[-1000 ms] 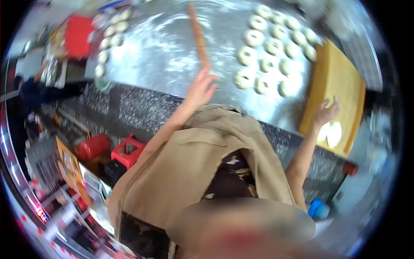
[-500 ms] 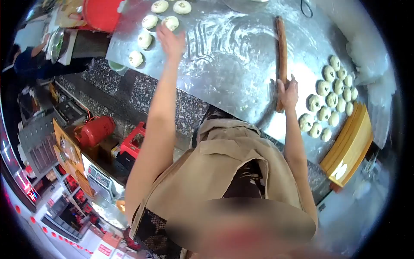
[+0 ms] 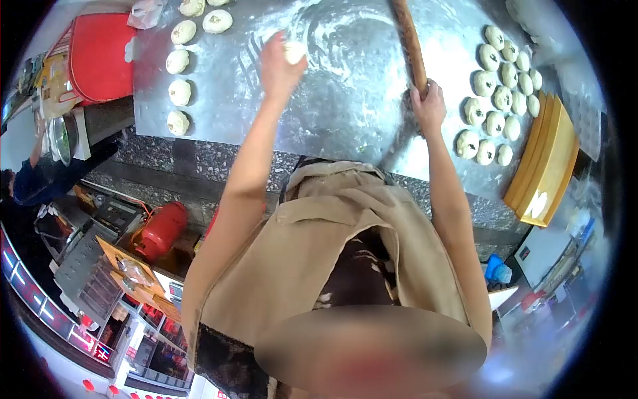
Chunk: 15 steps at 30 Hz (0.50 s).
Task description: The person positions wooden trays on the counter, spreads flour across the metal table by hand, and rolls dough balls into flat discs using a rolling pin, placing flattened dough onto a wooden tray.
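Note:
My left hand (image 3: 282, 72) is closed round a pale stuffed dough bun (image 3: 294, 52) over the floured metal table (image 3: 332, 123). The palm and fingers cover part of that bun. In my right hand (image 3: 428, 106) is the near end of a long wooden rolling pin (image 3: 410, 45), which points away from me and runs out at the top of the view. Several round dough buns (image 3: 179, 92) form a line near the table's left end. A larger cluster of dough buns (image 3: 503, 99), many with a dark spot on top, lies right of the pin.
Stacked wooden trays (image 3: 546, 159) stand at the table's right edge. A red container (image 3: 101, 58) and a plastic bag (image 3: 145, 13) are at the far left. On the floor side is a red gas cylinder (image 3: 161, 229). Another person (image 3: 46, 176) handles a metal bowl (image 3: 61, 141) at left.
My left hand has taken a bun from the left group and brought it right, toward the floured middle. My right hand still grips the rolling pin. The camera view has turned and shifted.

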Motion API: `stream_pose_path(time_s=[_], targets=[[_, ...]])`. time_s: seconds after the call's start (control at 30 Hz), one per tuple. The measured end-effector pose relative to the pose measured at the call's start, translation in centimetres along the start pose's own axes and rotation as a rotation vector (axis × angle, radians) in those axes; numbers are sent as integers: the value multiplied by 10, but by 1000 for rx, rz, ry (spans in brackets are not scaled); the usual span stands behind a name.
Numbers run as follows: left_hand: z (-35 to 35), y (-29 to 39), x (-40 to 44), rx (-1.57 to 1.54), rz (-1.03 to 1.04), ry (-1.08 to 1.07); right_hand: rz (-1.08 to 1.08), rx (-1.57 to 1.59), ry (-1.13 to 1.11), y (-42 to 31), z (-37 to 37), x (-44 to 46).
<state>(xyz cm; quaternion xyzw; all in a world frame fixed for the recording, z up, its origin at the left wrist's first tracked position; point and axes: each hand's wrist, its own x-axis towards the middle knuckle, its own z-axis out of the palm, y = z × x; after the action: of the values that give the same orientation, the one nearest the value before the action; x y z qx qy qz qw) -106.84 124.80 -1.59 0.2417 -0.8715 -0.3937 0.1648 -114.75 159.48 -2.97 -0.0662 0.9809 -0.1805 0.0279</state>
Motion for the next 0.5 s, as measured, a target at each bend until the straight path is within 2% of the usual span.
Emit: stream_pose_path(time_s=[0.07,0.17,0.2,0.3,0.33,0.5], targets=[[24,3,2,251,-31,-154,8,-10,0,-4,-2,-1],[18,23,6,309,-62,-36,7,-29,15,-3,1,-1],[20,18,14,201,-51,69,4,-27,20,-2,1,-2],[29,10,55,295,-59,126,15,-25,-10,-3,-1,-2],[41,8,61,439,-118,103,29,-32,-30,-4,0,-1],[66,-2,47,537,-194,-14,46,-37,-49,-4,0,1]])
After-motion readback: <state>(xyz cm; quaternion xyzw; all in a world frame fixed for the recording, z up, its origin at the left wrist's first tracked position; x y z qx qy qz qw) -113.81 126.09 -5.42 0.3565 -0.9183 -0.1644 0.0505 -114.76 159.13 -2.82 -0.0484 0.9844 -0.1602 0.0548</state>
